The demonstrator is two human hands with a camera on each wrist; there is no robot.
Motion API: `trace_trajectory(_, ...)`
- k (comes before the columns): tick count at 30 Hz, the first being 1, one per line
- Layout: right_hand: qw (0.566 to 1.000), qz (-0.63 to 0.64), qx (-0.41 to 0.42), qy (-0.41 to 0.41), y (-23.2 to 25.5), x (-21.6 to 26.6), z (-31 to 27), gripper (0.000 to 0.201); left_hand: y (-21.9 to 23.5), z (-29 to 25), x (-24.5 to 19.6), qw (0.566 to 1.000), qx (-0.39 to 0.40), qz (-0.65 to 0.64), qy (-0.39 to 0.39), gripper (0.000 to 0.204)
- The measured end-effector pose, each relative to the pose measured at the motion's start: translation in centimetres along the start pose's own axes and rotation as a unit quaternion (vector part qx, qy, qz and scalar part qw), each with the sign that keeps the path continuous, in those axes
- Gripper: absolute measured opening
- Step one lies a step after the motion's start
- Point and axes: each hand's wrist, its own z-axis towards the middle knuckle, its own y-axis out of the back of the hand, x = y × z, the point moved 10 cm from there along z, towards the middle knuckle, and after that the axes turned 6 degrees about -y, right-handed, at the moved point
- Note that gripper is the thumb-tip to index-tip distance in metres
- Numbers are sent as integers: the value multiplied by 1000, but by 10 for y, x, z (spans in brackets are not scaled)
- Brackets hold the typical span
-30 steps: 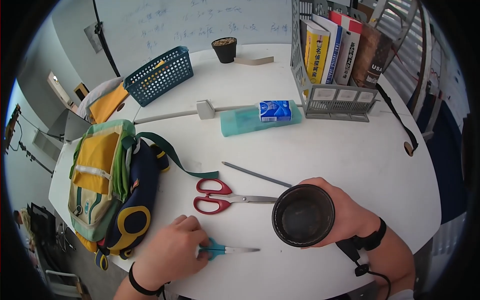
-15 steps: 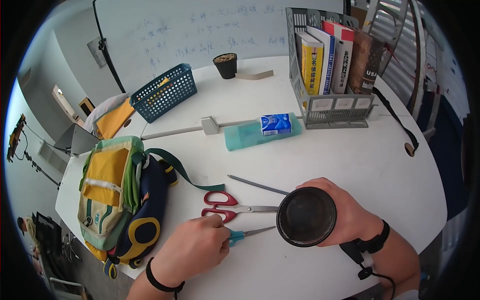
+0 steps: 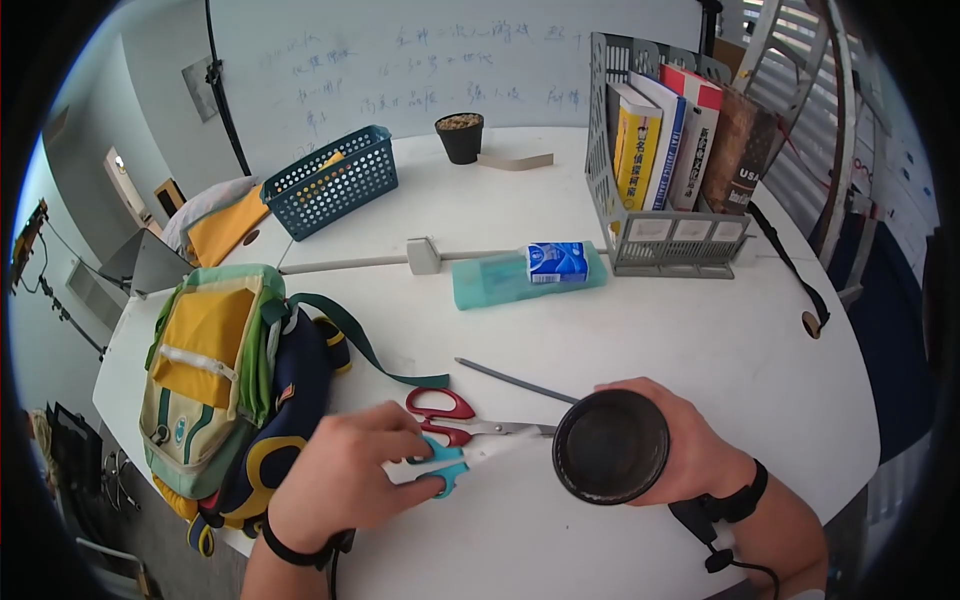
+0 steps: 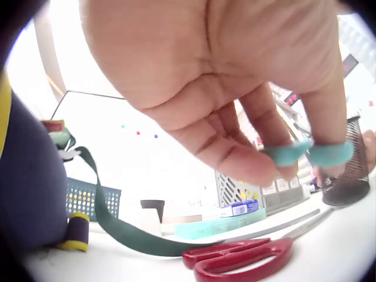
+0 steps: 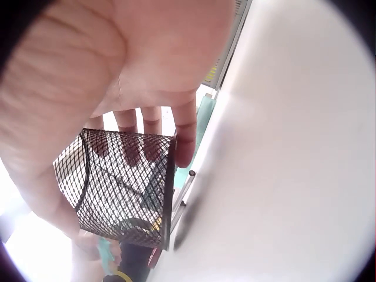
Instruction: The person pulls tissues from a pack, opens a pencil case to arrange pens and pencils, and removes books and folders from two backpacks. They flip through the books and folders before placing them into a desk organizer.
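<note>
My left hand (image 3: 345, 470) holds a pair of teal-handled scissors (image 3: 455, 478) by the loops. In the left wrist view the teal loops (image 4: 332, 154) sit around the fingers. The blades are blurred and point right. My right hand (image 3: 700, 445) grips a black mesh pen holder (image 3: 612, 447), its round opening facing the head camera. The left wrist view has the holder (image 4: 346, 170) slightly tilted, its base close over the table. On the table lie red-handled scissors (image 3: 463, 408), with blades reaching toward the holder. Beyond them is a grey pencil (image 3: 515, 379), one end at the holder.
A green, yellow and navy backpack (image 3: 205, 390) lies at the left, its green strap (image 3: 362, 345) trailing toward the red scissors. Farther back are a teal case (image 3: 488, 282) with a blue packet (image 3: 558, 262) on it, a perforated basket (image 3: 335, 190), a plant pot (image 3: 462, 143) and a grey book rack (image 3: 675, 250).
The teal scissors have come up from the table toward the pen holder, and my left fingers have shifted onto their loops. My right hand keeps its grip on the holder.
</note>
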Motion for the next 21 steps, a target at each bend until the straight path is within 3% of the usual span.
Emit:
trace_trajectory(2, 1000, 10, -17, 2, 3, -3, -1, 100, 11, 3, 11, 999, -30, 0, 34, 34)
trace_trajectory(6, 998, 10, -55, 8, 10, -6, 0, 101, 7, 6, 15, 999, -39, -20, 27, 42)
trace_trajectory(8, 995, -55, -72, 30, 12, 4, -2, 99, 0, 6, 10, 999, -50, 2, 15, 47)
trace_trajectory(13, 981, -154, -102, 57, 15, 23, -3, 96, 2, 4, -15, 992, -85, 93, -5, 40)
trace_trajectory(21, 972, -205, -96, 57, 10, 26, -2, 96, -6, -7, -13, 996, -52, 63, -46, 30)
